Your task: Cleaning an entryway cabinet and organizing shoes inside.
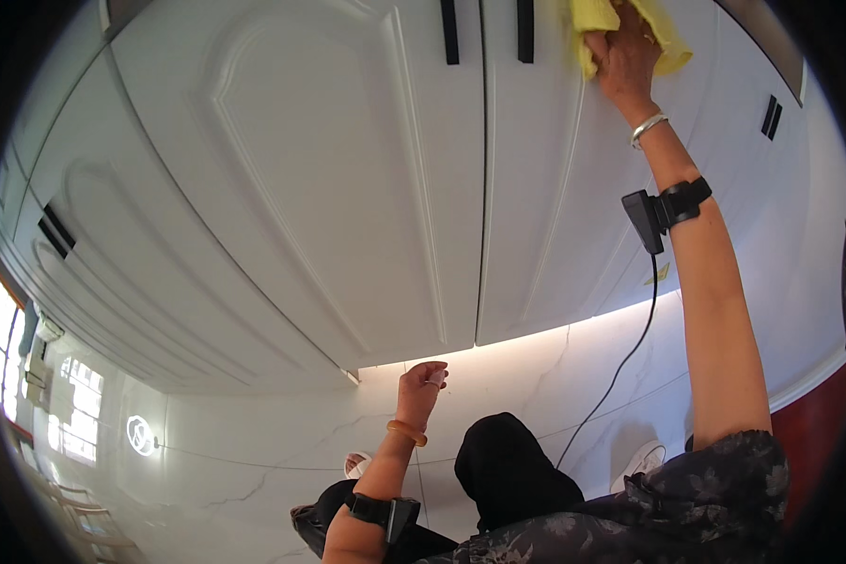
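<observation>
At the upper right, my right hand (pixel 627 64) is pressed against a yellow cloth (pixel 669 39) and holds it to the white cabinet door (pixel 555 179). Its fingers are partly hidden in the folds. My left hand (pixel 420 390) hangs low in front of the cabinet's bottom edge, its fingers curled inward. A small pale spot shows at those fingers; whether it is a ring or something held I cannot make out. To the left of the seam is another white door (pixel 320 169) with raised panel moulding.
Black bar handles (pixel 525 30) flank the seam between the doors. A black cable (pixel 620 367) runs down from the strap device (pixel 647 218) on my right forearm. Pale marbled floor tiles (pixel 282 451) lie below. Chairs (pixel 89 517) and a bright window (pixel 3 329) are far left.
</observation>
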Action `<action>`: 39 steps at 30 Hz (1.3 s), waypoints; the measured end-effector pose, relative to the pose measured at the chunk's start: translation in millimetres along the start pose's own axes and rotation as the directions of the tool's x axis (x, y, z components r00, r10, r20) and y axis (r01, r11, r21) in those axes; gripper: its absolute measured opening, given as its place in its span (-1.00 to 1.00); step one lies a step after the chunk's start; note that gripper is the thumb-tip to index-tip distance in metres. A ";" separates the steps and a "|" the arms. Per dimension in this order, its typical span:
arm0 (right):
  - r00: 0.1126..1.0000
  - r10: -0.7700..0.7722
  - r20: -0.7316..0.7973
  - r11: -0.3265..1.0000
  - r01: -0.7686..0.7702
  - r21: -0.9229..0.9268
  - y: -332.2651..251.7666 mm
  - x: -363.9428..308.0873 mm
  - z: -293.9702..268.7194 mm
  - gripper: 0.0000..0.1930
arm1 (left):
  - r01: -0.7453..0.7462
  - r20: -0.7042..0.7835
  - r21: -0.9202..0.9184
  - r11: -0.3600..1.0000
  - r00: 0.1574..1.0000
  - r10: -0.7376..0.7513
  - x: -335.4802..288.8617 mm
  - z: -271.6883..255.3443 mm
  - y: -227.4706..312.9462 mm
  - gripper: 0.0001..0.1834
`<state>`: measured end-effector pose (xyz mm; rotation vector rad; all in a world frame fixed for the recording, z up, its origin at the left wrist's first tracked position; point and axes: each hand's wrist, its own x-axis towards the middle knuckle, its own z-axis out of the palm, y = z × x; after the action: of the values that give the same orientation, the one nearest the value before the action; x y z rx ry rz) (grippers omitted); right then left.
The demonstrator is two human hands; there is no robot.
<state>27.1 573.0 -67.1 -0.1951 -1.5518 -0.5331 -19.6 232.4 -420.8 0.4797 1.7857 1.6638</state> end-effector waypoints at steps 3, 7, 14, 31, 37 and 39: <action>0.989 0.044 -0.144 0.973 -0.075 -0.216 30.9 -31.2 11.4 -0.60 | 0.002 0.011 0.034 0.999 1.000 -0.003 -0.6 2.5 -2.6 -0.79; 0.936 0.353 -0.020 0.875 -0.337 -0.347 37.6 -119.3 16.9 -0.55 | -0.064 0.037 -0.010 0.998 0.997 0.065 -5.3 2.8 4.6 -0.79; 0.681 0.730 0.066 0.683 -0.730 -0.026 -41.8 -258.5 11.3 -0.47 | -0.056 0.036 -0.011 0.998 0.998 0.056 -19.7 -3.2 11.7 -0.80; -0.302 0.948 0.099 -0.313 -0.940 0.137 -135.6 -503.6 4.8 -0.59 | -0.012 -0.077 -0.058 0.998 0.997 0.007 -42.5 -33.6 16.7 -0.81; -0.684 0.625 0.377 -0.770 -0.619 0.153 -90.8 -566.9 -62.6 -0.54 | -0.032 -0.032 -0.026 0.999 0.999 0.031 -44.4 -27.9 29.2 -0.80; -0.729 0.531 0.431 -0.841 -0.517 0.160 -128.3 -560.7 -51.2 -0.55 | -0.007 -0.025 -0.044 0.999 1.000 0.006 -46.0 -26.8 31.2 -0.80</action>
<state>53.5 551.3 -643.6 -1.2482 -0.3978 1.7995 -9.1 186.4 -381.1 0.4477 1.7634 1.7166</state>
